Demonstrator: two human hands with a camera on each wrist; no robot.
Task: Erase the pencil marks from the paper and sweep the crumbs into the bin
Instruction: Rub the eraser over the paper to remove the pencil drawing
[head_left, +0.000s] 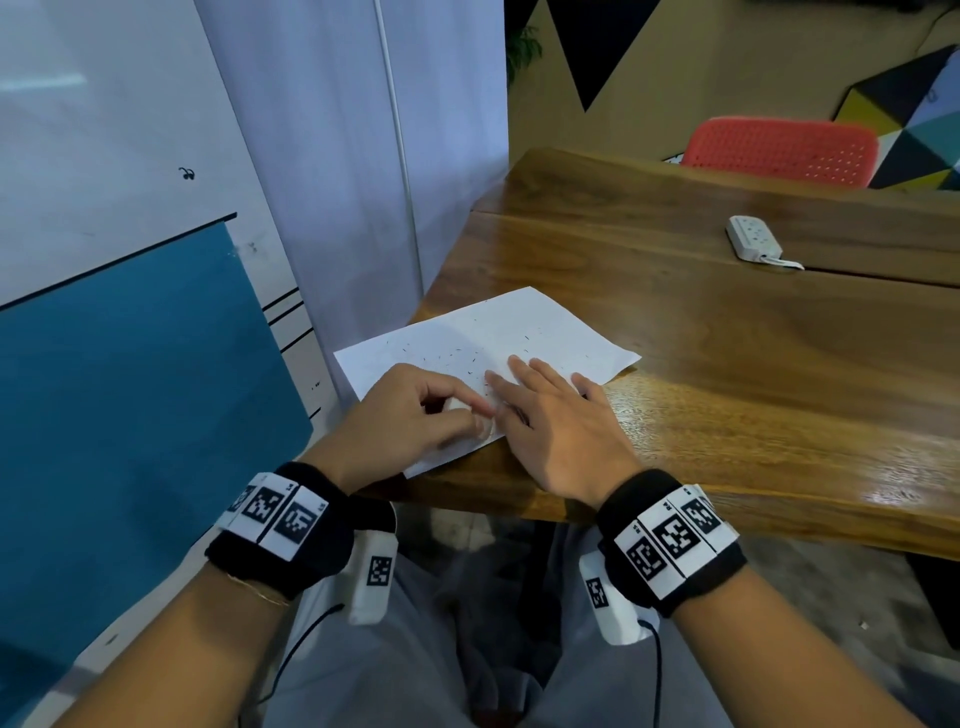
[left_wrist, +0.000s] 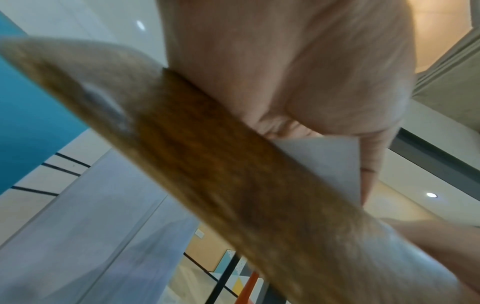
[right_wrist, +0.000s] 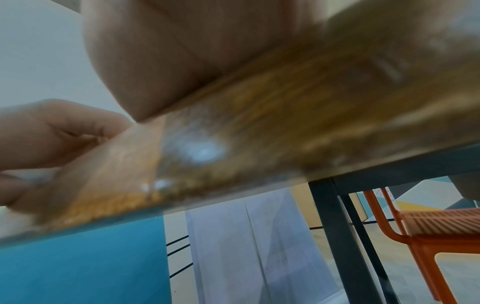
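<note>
A white sheet of paper (head_left: 545, 332) lies at the near left corner of the wooden table (head_left: 727, 364), and its near corner overhangs the edge. Several dark eraser crumbs (head_left: 447, 358) are scattered across it. My left hand (head_left: 462, 415) rests on the near part of the sheet and pinches a small white eraser (head_left: 457, 404) between thumb and fingers. My right hand (head_left: 519, 379) lies flat beside it, fingers straight, pressing the paper down. In the left wrist view, only my palm (left_wrist: 285, 72), the table edge (left_wrist: 207, 164) and the paper corner (left_wrist: 324, 164) show. No bin is in view.
A white power strip (head_left: 753, 236) lies on the far part of the table. A red chair (head_left: 779, 148) stands behind the table. A blue panel (head_left: 130, 389) and a white curtain (head_left: 363, 156) stand close on the left. Dark table legs (right_wrist: 337, 236) stand below.
</note>
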